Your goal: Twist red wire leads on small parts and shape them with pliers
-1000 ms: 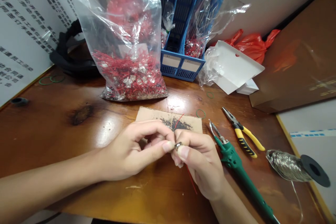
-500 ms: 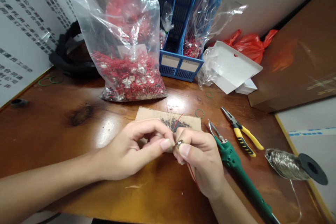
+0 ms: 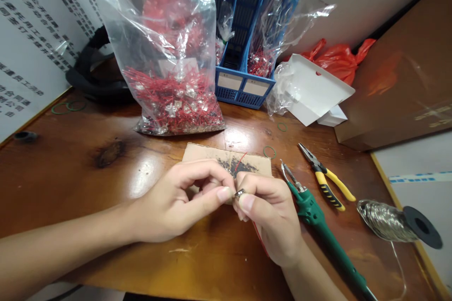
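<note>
Over a scorched piece of cardboard (image 3: 197,152), my two hands meet at the fingertips. My right hand (image 3: 271,216) pinches a small shiny metal piece (image 3: 240,194) between thumb and forefinger. A red wire (image 3: 260,240) runs down along the palm of that hand. My left hand (image 3: 194,200) is closed in a pinch right beside the metal piece; whatever lies between its fingertips is too small to make out. Behind the fingers, another thin red wire end (image 3: 240,162) sticks up over the black specks on the cardboard.
Right of my hands lie a green soldering iron (image 3: 318,225), yellow-handled pliers (image 3: 325,176) and a solder wire spool (image 3: 399,223). A clear bag of red-wired metal parts (image 3: 176,99) stands behind, beside a blue divided rack (image 3: 243,89). A white box (image 3: 318,87) sits at the back right.
Both hands keep almost the same pose. The metal piece appears slightly turned in the right fingertips, and the whole view has shifted a little.
</note>
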Available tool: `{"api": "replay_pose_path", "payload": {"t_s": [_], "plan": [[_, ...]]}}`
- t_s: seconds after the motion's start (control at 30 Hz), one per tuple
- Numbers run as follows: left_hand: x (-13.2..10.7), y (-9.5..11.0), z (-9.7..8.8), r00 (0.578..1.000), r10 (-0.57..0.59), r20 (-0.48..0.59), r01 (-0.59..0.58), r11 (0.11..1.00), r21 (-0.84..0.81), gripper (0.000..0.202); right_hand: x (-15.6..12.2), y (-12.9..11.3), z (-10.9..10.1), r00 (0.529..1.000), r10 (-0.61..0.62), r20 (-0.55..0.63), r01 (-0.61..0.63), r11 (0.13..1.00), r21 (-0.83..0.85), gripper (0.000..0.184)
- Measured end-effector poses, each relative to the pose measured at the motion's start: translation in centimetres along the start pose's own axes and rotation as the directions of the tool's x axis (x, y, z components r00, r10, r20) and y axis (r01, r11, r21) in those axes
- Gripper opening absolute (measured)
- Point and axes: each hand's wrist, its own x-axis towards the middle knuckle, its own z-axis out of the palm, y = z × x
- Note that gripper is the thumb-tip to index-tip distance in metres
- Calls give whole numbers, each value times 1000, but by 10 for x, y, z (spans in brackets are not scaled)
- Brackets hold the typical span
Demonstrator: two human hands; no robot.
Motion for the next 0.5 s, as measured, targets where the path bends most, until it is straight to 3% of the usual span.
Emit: {"api": "replay_pose_path", "payload": {"t_s": [0.5], "plan": [[0,-1,1,1000,-7,6,7,1000,-11,19,-1,1,0,1000,11,-15,-12,1000,-23,36]]}}
